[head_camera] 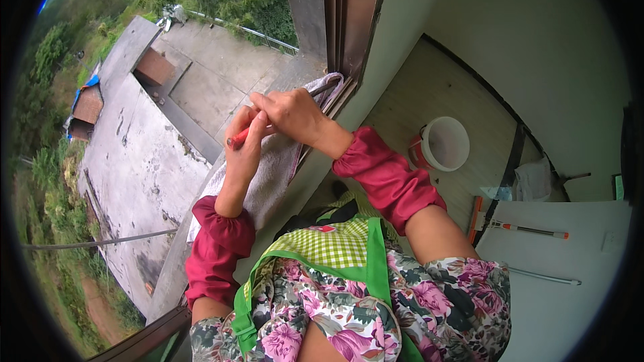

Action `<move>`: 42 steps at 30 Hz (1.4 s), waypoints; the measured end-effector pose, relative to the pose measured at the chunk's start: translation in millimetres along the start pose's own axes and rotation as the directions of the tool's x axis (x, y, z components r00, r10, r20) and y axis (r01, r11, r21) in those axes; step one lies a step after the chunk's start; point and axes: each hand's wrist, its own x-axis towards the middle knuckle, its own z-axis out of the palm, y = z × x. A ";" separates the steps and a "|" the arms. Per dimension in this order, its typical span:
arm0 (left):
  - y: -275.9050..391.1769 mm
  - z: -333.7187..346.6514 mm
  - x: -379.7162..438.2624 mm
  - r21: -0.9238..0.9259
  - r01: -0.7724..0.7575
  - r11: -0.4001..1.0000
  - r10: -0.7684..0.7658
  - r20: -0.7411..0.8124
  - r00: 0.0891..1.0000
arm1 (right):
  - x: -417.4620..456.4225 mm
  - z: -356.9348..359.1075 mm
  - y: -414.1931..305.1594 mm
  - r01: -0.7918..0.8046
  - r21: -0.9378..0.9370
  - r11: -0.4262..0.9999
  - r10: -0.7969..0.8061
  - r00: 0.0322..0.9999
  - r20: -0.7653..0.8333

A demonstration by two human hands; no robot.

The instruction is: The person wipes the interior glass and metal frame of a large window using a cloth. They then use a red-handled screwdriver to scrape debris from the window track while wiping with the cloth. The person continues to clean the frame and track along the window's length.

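Note:
My left hand (pixel 245 146) is wrapped around the red handle of a tool (pixel 238 139) that looks like a screwdriver. Over its forward part, my right hand (pixel 297 114) is closed, fingers touching the left. The dark shaft runs on to the far corner of the window frame, where its tip goes into a fold of a pale towel (pixel 274 168). That fold lies at the window track (pixel 343 96); the tip itself is hidden. The rest of the towel drapes along the sill under both hands.
Beyond the open window, a concrete roof (pixel 156 161) lies well below. Indoors, a white bucket (pixel 445 143) stands on the floor (pixel 402 90). Farther right are an orange-headed cleaning tool (pixel 477 221) and a pale cloth (pixel 533 181). The dark window frame post (pixel 359 15) rises beside the track.

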 end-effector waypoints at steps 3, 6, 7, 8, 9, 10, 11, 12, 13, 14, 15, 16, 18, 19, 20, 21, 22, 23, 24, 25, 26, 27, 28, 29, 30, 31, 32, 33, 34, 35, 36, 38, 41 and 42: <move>23.7 3.6 -22.1 0.148 -0.139 0.979 0.128 0.080 0.989 | -5.6 -12.6 -18.7 0.018 -0.068 0.998 -0.025 0.995 -0.098; 33.5 -2.3 -30.0 0.197 -0.162 0.967 0.146 0.095 0.985 | -3.0 -18.0 -34.0 0.017 -0.068 0.998 -0.026 0.990 -0.139; 34.8 -3.9 -28.5 0.252 -0.169 0.953 0.144 0.118 0.983 | -3.7 -18.6 -34.5 -0.007 -0.074 0.997 -0.004 0.990 -0.138; 32.1 -2.4 -25.9 0.246 -0.179 0.952 0.146 0.146 0.978 | -5.1 -19.9 -34.9 -0.031 -0.082 0.996 0.019 0.990 -0.138; 30.2 0.1 -22.0 0.243 -0.196 0.950 0.157 0.170 0.973 | -8.7 -19.1 -31.7 -0.069 -0.098 0.993 0.055 0.989 -0.134; 31.7 5.1 -20.3 0.267 -0.237 0.934 0.187 0.199 0.962 | -11.2 -19.3 -28.1 -0.050 -0.079 0.996 0.037 0.986 -0.160; 32.0 15.7 -22.2 0.226 -0.212 0.951 0.187 0.127 0.974 | -12.4 -20.3 -23.5 -0.031 -0.062 0.998 0.019 0.982 -0.187; 29.1 18.6 -19.0 0.262 -0.207 0.943 0.167 0.166 0.972 | -15.1 -23.6 -16.5 -0.016 -0.019 1.000 0.012 0.984 -0.179; 26.1 20.9 -13.6 0.298 -0.203 0.933 0.145 0.205 0.968 | -16.0 -26.1 -10.7 -0.014 -0.022 1.000 0.009 0.982 -0.187; 27.4 22.1 -11.6 0.354 -0.186 0.917 0.103 0.239 0.965 | -16.5 -28.4 -6.0 -0.012 -0.025 1.000 0.007 0.981 -0.195; 31.2 22.1 -8.0 0.412 -0.173 0.895 0.063 0.266 0.962 | -15.5 -30.3 -1.8 -0.003 -0.024 1.000 -0.002 0.979 -0.204; 34.8 21.6 -4.7 0.470 -0.161 0.868 0.021 0.290 0.957 | -15.9 -33.4 0.2 -0.006 -0.034 0.999 -0.001 0.979 -0.203; 39.3 19.0 1.8 0.459 -0.397 0.795 0.173 0.455 0.873 | -14.8 -48.1 4.2 -0.073 0.061 0.995 0.086 0.966 -0.244; 39.3 16.2 2.2 0.436 -0.506 0.744 0.238 0.535 0.811 | -14.0 -57.5 6.3 -0.108 0.108 0.988 0.133 0.956 -0.260; 38.5 11.5 -1.4 0.551 -0.476 0.686 0.175 0.510 0.842 | -12.1 -67.1 11.1 -0.148 0.116 0.982 0.180 0.917 -0.355; 30.8 4.1 -3.3 0.606 -0.489 0.627 0.152 0.521 0.840 | -9.2 -75.0 15.7 -0.183 0.137 0.974 0.225 0.866 -0.447; 16.5 -4.1 -9.1 0.666 -0.487 0.566 0.131 0.510 0.850 | -9.2 -82.6 19.9 -0.273 0.342 0.899 0.411 0.793 -0.449; 6.3 -10.5 -14.4 0.720 -0.481 0.500 0.108 0.499 0.860 | -10.5 -91.0 23.4 -0.341 0.531 0.776 0.586 0.702 -0.405; 2.1 -7.2 -14.9 0.725 -0.523 0.449 0.173 0.503 0.847 | -11.2 -101.9 25.4 -0.293 0.669 0.683 0.632 0.695 -0.342; -1.7 -8.2 -14.4 0.725 -0.535 0.435 0.170 0.517 0.839 | -13.8 -111.2 26.8 -0.240 0.787 0.569 0.672 0.687 -0.276; -5.2 -11.1 -14.3 0.725 -0.546 0.419 0.167 0.529 0.832 | -18.0 -114.0 26.1 -0.189 0.858 0.478 0.667 0.713 -0.214; -6.1 -11.5 -11.2 0.721 -0.563 0.403 0.167 0.547 0.820 | -17.9 -114.3 20.6 -0.234 0.820 0.523 0.654 0.726 -0.211; -4.9 -11.8 -9.3 0.693 -0.585 0.422 0.174 0.571 0.802 | -16.6 -113.0 11.4 -0.275 0.777 0.566 0.640 0.740 -0.205; 0.1 -15.3 -11.6 0.681 -0.579 0.448 0.134 0.590 0.796 | -15.2 -111.6 5.4 -0.312 0.731 0.607 0.626 0.754 -0.198; 9.5 -18.7 -12.5 0.664 -0.580 0.472 0.094 0.616 0.782 | -16.0 -111.8 4.7 -0.359 0.707 0.609 0.619 0.772 -0.141; 15.4 -25.7 -15.3 0.650 -0.577 0.495 0.051 0.642 0.765 | -16.8 -111.9 3.4 -0.349 0.724 0.595 0.609 0.783 -0.123; 16.9 -35.6 -22.2 0.580 -0.572 0.580 0.100 0.646 0.756 | -17.2 -112.8 2.0 -0.339 0.741 0.579 0.598 0.794 -0.105; 24.9 -40.5 -32.6 0.590 -0.552 0.589 0.091 0.631 0.771 | -18.2 -113.7 0.6 -0.329 0.759 0.563 0.587 0.805 -0.087; 36.3 -42.4 -42.6 0.594 -0.534 0.601 0.085 0.617 0.782 | -21.4 -115.5 1.3 -0.315 0.799 0.512 0.591 0.805 -0.061; 45.1 -45.6 -50.2 0.599 -0.515 0.613 0.079 0.603 0.794 | -22.3 -116.2 0.0 -0.336 0.777 0.533 0.593 0.803 -0.059; 51.3 -52.2 -57.9 0.608 -0.474 0.637 0.032 0.594 0.804 | -21.1 -116.5 -4.6 -0.359 0.756 0.547 0.592 0.804 -0.047; 57.5 -70.8 -65.6 0.618 -0.397 0.679 -0.062 0.586 0.808 | -18.8 -116.0 -14.0 -0.410 0.688 0.599 0.595 0.803 -0.040; 49.0 -88.4 -73.3 0.773 -0.209 0.599 -0.006 0.266 0.964 | -6.4 -94.2 -23.5 -0.433 0.754 0.493 0.695 0.718 -0.043; 52.8 -75.4 -70.0 0.747 -0.269 0.608 0.045 0.306 0.951 | 1.7 -85.2 -23.7 -0.460 0.683 0.567 0.678 0.731 -0.070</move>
